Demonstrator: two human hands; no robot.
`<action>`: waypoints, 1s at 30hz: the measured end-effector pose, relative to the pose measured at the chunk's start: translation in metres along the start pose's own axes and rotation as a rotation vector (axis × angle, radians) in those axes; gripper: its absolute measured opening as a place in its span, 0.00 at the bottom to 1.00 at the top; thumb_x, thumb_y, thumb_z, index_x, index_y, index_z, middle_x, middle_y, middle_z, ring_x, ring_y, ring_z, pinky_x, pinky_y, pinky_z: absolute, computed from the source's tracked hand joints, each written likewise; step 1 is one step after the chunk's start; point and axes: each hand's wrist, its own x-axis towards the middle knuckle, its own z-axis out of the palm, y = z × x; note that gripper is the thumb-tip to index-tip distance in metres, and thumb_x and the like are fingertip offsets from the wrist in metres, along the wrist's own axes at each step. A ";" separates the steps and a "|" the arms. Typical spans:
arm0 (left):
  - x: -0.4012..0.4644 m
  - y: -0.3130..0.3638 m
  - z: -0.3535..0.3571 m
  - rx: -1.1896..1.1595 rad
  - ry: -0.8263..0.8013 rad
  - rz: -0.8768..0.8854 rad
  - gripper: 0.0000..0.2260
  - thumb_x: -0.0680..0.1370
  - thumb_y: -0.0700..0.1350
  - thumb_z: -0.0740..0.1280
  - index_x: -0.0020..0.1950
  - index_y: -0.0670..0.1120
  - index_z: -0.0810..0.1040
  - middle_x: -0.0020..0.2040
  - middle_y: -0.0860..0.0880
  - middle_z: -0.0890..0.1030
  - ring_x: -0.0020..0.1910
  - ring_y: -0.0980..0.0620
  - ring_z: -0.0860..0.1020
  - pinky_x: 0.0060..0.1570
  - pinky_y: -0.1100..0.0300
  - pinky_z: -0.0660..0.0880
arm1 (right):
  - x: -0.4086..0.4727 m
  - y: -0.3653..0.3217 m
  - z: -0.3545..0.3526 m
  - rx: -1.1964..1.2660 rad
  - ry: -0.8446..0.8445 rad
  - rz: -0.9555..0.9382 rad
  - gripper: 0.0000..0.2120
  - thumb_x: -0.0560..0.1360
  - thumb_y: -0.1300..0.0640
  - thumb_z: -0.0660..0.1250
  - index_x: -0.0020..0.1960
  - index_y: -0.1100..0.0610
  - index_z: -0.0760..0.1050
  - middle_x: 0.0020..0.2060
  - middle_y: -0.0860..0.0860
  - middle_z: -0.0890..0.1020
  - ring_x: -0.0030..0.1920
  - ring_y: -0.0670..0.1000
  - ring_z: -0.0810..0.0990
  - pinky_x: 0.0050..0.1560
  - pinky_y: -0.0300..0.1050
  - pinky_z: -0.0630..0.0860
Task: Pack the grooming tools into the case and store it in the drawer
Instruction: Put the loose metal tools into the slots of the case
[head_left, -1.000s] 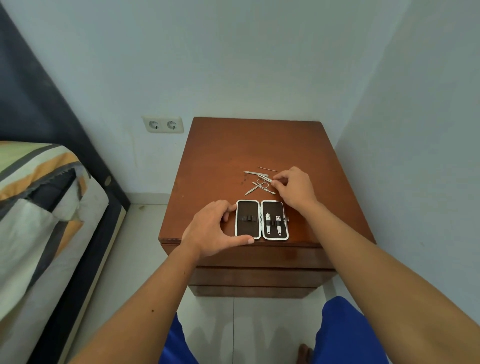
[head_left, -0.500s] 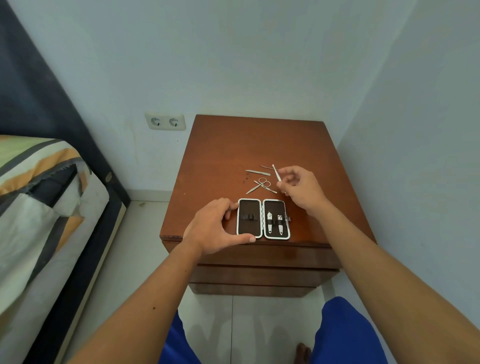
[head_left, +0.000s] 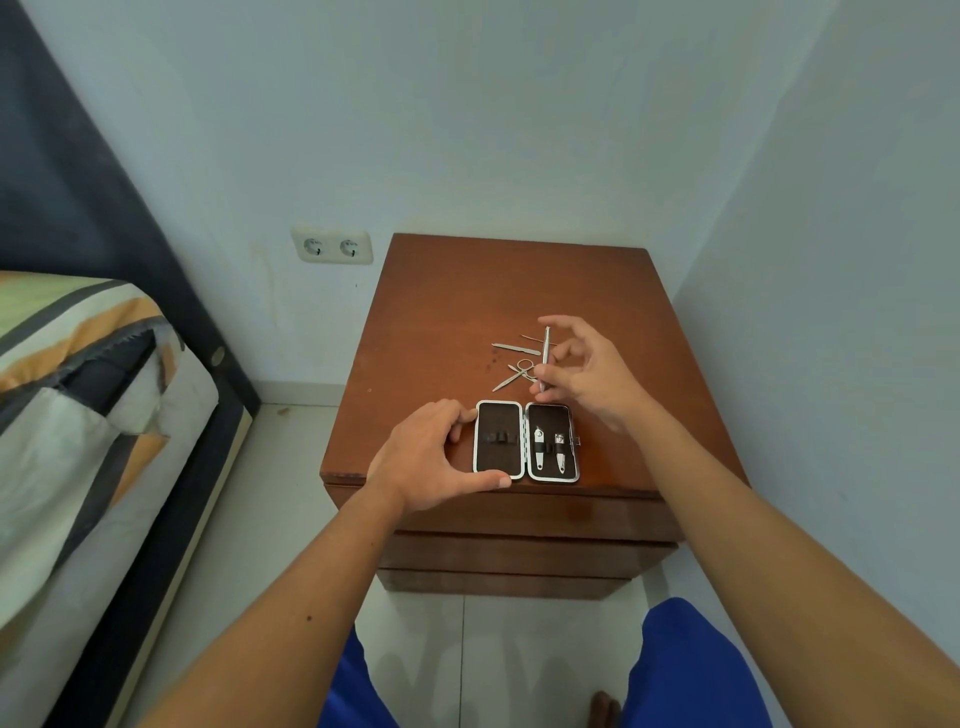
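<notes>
Fingers of the right hand pinch a thin metal grooming tool near its lower end; the remaining fingers are spread loosely open above it. That tool stands close to upright, long axis running away from the person, lower tip just beyond the far edge of the open case. Its exact type is too small to make out. The case lies flat near the front edge of the wooden table, long axis front to back, both halves facing up. Two nail clippers sit strapped in the right half, lengthwise; the left half shows only an elastic band. The left hand rests at the case's left side, thumb along the near edge and fingers curled at the far left corner, bracing it without lifting. Beyond the case, loose on the table, lie small scissors pointing down-left, a flat file-like piece lying crosswise, and a slim rod partly hidden behind the held tool. Both forearms reach in from the bottom of the view. Drawer fronts below the table top are shut.
</notes>
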 end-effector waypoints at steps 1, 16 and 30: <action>0.000 0.000 0.000 0.002 0.000 -0.001 0.34 0.63 0.77 0.75 0.57 0.56 0.76 0.47 0.59 0.76 0.47 0.57 0.76 0.45 0.57 0.77 | 0.000 0.001 0.001 0.017 0.001 0.006 0.28 0.77 0.70 0.73 0.72 0.51 0.73 0.49 0.66 0.77 0.47 0.65 0.88 0.51 0.61 0.86; -0.002 0.000 -0.001 0.000 0.019 0.023 0.33 0.63 0.76 0.76 0.57 0.56 0.76 0.46 0.59 0.75 0.46 0.57 0.75 0.43 0.60 0.74 | 0.002 0.031 0.031 -0.308 -0.038 -0.103 0.19 0.75 0.56 0.78 0.63 0.47 0.79 0.38 0.47 0.88 0.34 0.39 0.78 0.46 0.43 0.74; -0.001 0.000 0.000 0.007 0.026 0.042 0.33 0.63 0.76 0.76 0.57 0.55 0.75 0.45 0.59 0.75 0.46 0.57 0.75 0.44 0.60 0.73 | -0.010 0.032 0.028 -0.704 -0.152 -0.195 0.33 0.69 0.42 0.81 0.71 0.50 0.79 0.51 0.43 0.80 0.58 0.49 0.72 0.60 0.42 0.71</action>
